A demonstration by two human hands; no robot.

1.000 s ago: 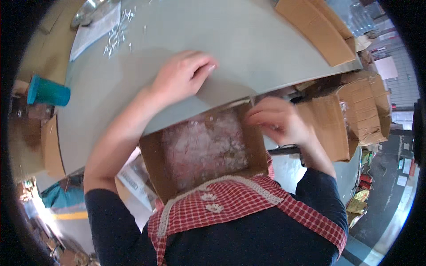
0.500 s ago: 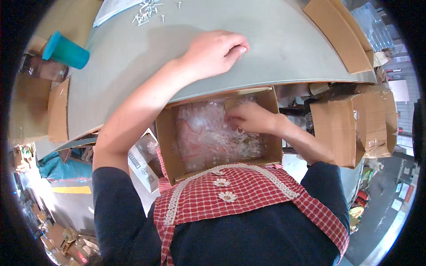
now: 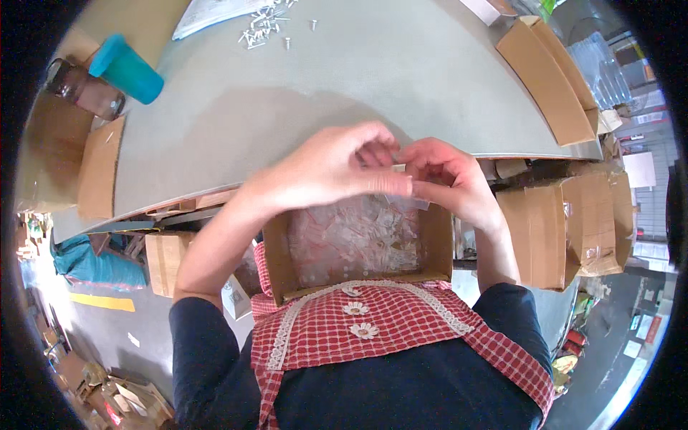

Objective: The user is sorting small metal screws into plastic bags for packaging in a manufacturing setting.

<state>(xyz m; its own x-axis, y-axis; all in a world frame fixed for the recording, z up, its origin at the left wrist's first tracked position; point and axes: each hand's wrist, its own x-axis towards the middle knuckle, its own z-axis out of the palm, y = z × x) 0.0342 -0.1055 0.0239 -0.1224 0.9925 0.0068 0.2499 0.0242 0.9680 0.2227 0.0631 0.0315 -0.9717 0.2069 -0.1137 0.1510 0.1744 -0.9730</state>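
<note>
My left hand (image 3: 330, 168) and my right hand (image 3: 459, 186) meet over the near edge of the table, fingers curled and thumbs almost touching. Between them is a small clear plastic bag (image 3: 413, 203), pinched by both; its upper part is mostly hidden by my fingers. Just below my hands, an open cardboard box (image 3: 276, 251) sits against my red checked apron. Many loose clear plastic bags (image 3: 351, 240) with reddish marks fill it. Small silvery screws (image 3: 262, 30) lie in a loose pile at the far side of the grey table (image 3: 251, 93).
A teal cup (image 3: 129, 69) stands at the far left beside a dark transparent container (image 3: 84, 89). A long cardboard box (image 3: 548, 79) lies at the table's right end. Larger cartons (image 3: 534, 233) stand below it, right of my right arm.
My right hand has come up out of the box, bringing a small clear bag. My left hand has moved down from over the table to meet it.
</note>
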